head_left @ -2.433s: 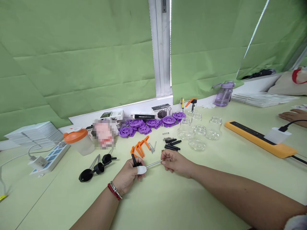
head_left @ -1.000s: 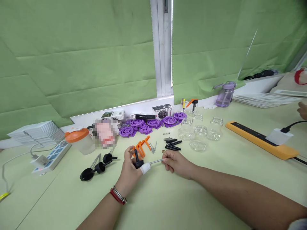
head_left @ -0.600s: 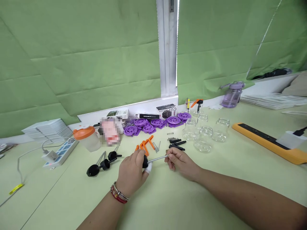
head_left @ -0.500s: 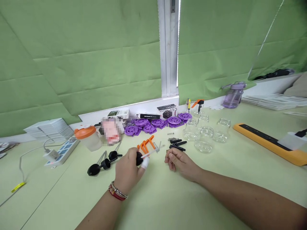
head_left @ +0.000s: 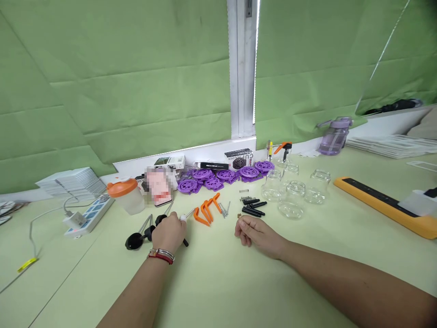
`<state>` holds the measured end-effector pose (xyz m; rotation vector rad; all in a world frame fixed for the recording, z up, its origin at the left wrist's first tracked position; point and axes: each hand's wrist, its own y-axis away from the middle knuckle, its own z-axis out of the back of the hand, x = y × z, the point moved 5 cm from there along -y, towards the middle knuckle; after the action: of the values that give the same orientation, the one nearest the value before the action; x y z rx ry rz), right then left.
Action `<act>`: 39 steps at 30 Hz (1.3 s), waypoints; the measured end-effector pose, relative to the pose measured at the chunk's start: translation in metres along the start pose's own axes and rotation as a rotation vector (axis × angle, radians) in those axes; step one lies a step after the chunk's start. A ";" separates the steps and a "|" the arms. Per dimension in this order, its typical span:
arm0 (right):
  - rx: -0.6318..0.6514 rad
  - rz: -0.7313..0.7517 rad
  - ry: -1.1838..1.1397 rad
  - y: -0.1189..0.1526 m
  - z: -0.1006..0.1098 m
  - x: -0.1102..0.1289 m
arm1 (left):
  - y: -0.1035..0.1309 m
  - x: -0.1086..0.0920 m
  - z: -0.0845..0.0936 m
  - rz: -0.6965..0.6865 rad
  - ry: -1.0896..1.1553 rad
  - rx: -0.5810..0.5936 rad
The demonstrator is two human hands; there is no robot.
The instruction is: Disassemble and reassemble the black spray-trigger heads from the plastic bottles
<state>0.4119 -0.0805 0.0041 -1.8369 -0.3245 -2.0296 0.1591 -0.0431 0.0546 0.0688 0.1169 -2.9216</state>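
My left hand (head_left: 170, 232) is closed around a black part with a thin metal rod (head_left: 190, 212) sticking out past the thumb, and a black end shows below the fingers. It is low at the left, beside similar black knob-like parts with metal rods (head_left: 134, 241), and partly covers them. My right hand (head_left: 251, 230) rests on the table with fingers curled; whatever is inside them, if anything, is hidden. Just beyond it are tiny brass-coloured pieces (head_left: 239, 215), black tubes (head_left: 253, 211) and springs (head_left: 246, 199). Orange levers (head_left: 206, 211) and thin metal pins (head_left: 224, 209) lie between the hands.
Several clear glass jars (head_left: 290, 209) stand right of centre. Purple lids (head_left: 214, 183) lie along the back. An orange-lidded cup (head_left: 127, 204) and a white power strip (head_left: 89, 218) are at left. At right are an orange-and-black bar (head_left: 378, 205) and a purple bottle (head_left: 332, 139).
My left hand has moved left and down with the rodded black part, from beside the orange levers to the similar black parts. My right hand has stayed in place.
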 end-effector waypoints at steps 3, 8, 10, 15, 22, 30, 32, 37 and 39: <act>-0.001 0.001 0.001 0.000 0.000 -0.002 | -0.003 0.005 -0.002 0.024 -0.005 0.029; 0.003 -0.006 0.001 0.000 0.000 -0.001 | 0.004 0.005 0.008 0.011 -0.037 0.011; 0.002 -0.020 0.005 0.000 0.000 0.000 | 0.011 0.001 0.014 -0.031 -0.075 -0.014; 0.008 -0.028 0.008 0.000 0.000 0.000 | 0.016 -0.006 0.011 -0.122 -0.110 0.005; 0.019 -0.031 0.012 -0.001 0.000 -0.001 | 0.006 -0.006 0.012 -0.118 -0.110 -0.088; -0.019 -0.043 0.212 0.000 0.000 -0.003 | -0.009 0.030 0.029 -0.130 -0.177 -0.199; -0.116 -0.006 0.344 -0.002 0.006 -0.004 | -0.015 0.040 0.023 -0.102 -0.185 -0.111; -0.326 -0.004 0.600 -0.006 0.025 -0.005 | -0.017 0.043 0.014 -0.140 -0.191 -0.024; -0.329 -0.036 0.680 -0.007 0.029 -0.004 | -0.016 0.042 0.010 -0.161 -0.202 -0.009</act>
<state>0.4353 -0.0611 0.0042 -1.1733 0.1794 -2.6943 0.1143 -0.0377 0.0638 -0.2482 0.1072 -3.0658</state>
